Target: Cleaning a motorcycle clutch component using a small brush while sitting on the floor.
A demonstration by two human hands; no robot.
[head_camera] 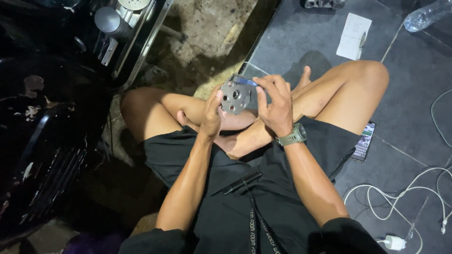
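Observation:
I sit cross-legged on the floor in black shorts. My left hand [212,113] grips a round grey metal part [234,98] with several holes, holding it from its left side above my legs. My right hand [275,106], with a grey-green watch [294,136] on the wrist, holds a small blue-handled tool [247,82] against the top edge of the metal part. The tool's tip is hidden against the part.
A black motorcycle body [42,117] with chrome parts [113,21] stands at the left. On the grey floor tiles lie a phone [365,141], a paper sheet with a pen [354,29], a plastic bottle [426,15] and a white charger with cable [395,242].

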